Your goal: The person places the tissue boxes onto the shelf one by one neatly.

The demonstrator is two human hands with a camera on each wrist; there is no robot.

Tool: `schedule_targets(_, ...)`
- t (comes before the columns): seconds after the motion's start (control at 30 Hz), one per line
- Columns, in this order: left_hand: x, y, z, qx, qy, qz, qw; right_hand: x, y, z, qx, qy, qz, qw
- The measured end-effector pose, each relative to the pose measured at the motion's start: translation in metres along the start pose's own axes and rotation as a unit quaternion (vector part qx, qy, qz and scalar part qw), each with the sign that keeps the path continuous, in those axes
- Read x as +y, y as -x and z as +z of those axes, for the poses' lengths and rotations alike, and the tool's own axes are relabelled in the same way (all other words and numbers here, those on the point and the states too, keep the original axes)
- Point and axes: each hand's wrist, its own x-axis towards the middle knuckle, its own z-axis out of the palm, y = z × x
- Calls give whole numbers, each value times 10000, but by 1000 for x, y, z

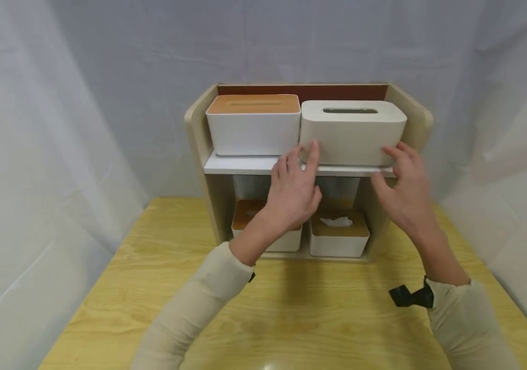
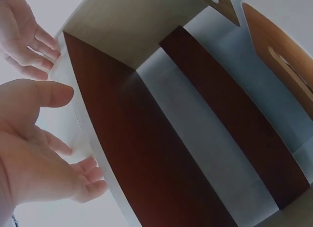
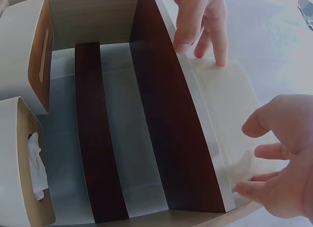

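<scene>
A cream tissue box (image 1: 351, 141) with an oval slot stands on the upper shelf of a small two-tier rack (image 1: 420, 121), at its right side. My left hand (image 1: 293, 190) has its index finger extended against the box's lower left front; the other fingers reach the shelf edge. On the right, my right hand (image 1: 409, 192) is at the box's lower right corner, fingers loosely spread and thumb just below the shelf edge. The right wrist view shows the front of the cream box (image 3: 225, 97) between the left hand (image 3: 205, 21) and right hand (image 3: 288, 158).
Left of it on the upper shelf sits a white tissue box (image 1: 254, 133) with a wooden lid. Below are two more wooden-lidded boxes, the left one (image 1: 286, 242) partly behind my arm, the right one (image 1: 339, 245) with tissue poking out. The rack stands on a wood-grain table (image 1: 161, 241).
</scene>
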Motion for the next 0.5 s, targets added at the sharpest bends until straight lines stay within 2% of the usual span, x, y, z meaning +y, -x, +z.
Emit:
schedule_targets(0.23, -4, -11, 5, -224, -149, -180, 9995, 3, -12, 0, -763, 534, 144, 9956)
schedule_targets(0.5, -5, -22, 7, -442, -259, -327, 9982, 5, -26, 3, -1185, 758, 322, 9895)
